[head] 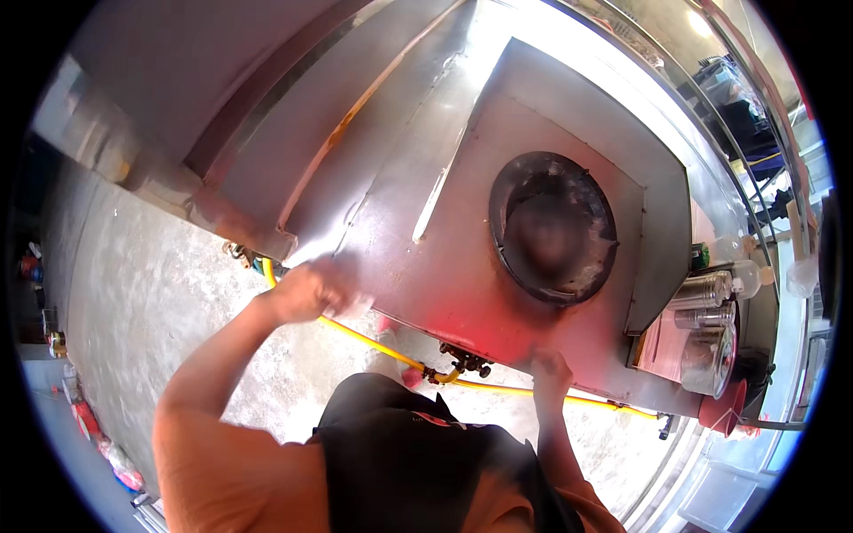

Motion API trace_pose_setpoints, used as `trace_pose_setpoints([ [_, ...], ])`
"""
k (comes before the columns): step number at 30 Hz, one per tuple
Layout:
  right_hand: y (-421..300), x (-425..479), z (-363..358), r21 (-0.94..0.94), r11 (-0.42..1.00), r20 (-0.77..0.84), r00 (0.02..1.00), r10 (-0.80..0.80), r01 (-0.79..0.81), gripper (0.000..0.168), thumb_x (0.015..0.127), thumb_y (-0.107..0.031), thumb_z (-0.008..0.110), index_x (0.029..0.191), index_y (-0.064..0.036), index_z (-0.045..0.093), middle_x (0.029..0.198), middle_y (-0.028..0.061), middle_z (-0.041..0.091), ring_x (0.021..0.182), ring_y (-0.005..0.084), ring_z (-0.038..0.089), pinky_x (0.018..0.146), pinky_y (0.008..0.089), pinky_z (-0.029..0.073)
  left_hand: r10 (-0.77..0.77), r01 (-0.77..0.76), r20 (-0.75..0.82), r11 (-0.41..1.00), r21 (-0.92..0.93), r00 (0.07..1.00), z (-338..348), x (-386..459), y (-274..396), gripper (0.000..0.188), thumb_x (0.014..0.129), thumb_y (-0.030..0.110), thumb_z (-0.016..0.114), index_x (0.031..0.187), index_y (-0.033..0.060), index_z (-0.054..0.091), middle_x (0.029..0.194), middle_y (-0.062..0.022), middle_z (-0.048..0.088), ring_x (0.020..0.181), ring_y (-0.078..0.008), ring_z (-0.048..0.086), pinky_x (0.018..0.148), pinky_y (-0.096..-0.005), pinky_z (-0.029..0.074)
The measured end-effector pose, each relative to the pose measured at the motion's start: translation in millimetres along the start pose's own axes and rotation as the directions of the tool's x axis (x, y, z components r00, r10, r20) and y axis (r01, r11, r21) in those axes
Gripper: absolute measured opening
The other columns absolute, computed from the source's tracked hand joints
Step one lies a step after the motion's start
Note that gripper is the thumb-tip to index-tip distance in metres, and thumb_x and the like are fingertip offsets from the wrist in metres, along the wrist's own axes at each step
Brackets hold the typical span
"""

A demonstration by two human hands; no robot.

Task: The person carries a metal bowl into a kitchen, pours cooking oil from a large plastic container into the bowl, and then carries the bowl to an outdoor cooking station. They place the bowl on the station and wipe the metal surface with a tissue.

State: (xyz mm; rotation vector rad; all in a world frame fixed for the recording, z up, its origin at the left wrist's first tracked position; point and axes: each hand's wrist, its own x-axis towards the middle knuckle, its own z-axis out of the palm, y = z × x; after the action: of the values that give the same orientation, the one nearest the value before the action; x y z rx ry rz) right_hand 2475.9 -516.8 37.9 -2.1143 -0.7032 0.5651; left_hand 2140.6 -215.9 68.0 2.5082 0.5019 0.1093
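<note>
My left hand is blurred at the front edge of a stainless-steel stove counter. Its fingers are curled, and a whitish, smeared thing, too blurred to name, shows at the fingertips. Farther right, my right hand is bent in against the same front edge. Blur hides its fingers, so I cannot tell whether it grips the edge. Between and beyond the hands is a round black burner ring set in the counter, with a dark, blurred hollow inside.
A metal splash guard wraps the burner's far and right sides. Metal canisters, a steel pot, a plastic bottle and a red container stand at right. Below the front edge run a yellow gas hose and valves.
</note>
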Motion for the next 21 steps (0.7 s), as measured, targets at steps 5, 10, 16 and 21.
trace_pose_setpoints([
  [5, -2, -9, -5, 0.057, 0.997, -0.004, 0.999, 0.044, -0.044, 0.013, 0.071, -0.002, 0.057, 0.083, -0.002, 0.059, 0.071, 0.0058, 0.057, 0.066, 0.0126, 0.053, 0.061, 0.0268, 0.044, -0.123, 0.142, -0.394, 0.99, 0.021, 0.911, -39, 29, 21, 0.017, 0.064, -0.003, 0.058, 0.065, 0.0128, 0.064, 0.078, 0.0018, 0.065, 0.071, -0.0207, 0.054, 0.065, -0.0318, 0.046],
  [10, -10, -6, -9, -0.129, 0.986, -0.195, 0.972, -0.133, 0.109, 0.007, 0.075, -0.002, 0.059, 0.081, 0.0, 0.059, 0.071, 0.0049, 0.055, 0.066, 0.0113, 0.05, 0.061, 0.0251, 0.042, -0.211, 0.181, -0.769, 0.975, -0.126, 0.603, -28, 136, -53, 0.021, 0.069, -0.004, 0.055, 0.079, 0.0114, 0.064, 0.082, -0.0039, 0.064, 0.073, -0.0236, 0.055, 0.066, -0.0336, 0.045],
  [16, -1, -5, -9, -0.151, 0.986, -0.412, 0.902, -0.126, 0.069, 0.011, 0.073, 0.001, 0.055, 0.083, -0.002, 0.059, 0.07, 0.001, 0.051, 0.057, 0.0081, 0.04, 0.052, 0.0223, 0.034, -0.037, 0.421, -0.822, 0.871, 0.252, 0.568, -38, 234, -154, 0.013, 0.078, 0.005, 0.052, 0.089, 0.0067, 0.059, 0.081, -0.0118, 0.06, 0.077, -0.0299, 0.057, 0.069, -0.0373, 0.046],
  [21, 9, -4, -3, -0.21, 0.976, -0.45, 0.892, -0.045, -0.056, 0.012, 0.07, 0.002, 0.052, 0.079, -0.002, 0.059, 0.069, -0.0007, 0.049, 0.055, 0.0072, 0.037, 0.05, 0.0218, 0.032, -0.362, 0.532, -0.772, 0.846, -0.037, 0.522, -63, 347, -186, 0.014, 0.079, 0.014, 0.055, 0.09, 0.0063, 0.059, 0.093, -0.0173, 0.057, 0.079, -0.0321, 0.057, 0.073, -0.0397, 0.046],
])
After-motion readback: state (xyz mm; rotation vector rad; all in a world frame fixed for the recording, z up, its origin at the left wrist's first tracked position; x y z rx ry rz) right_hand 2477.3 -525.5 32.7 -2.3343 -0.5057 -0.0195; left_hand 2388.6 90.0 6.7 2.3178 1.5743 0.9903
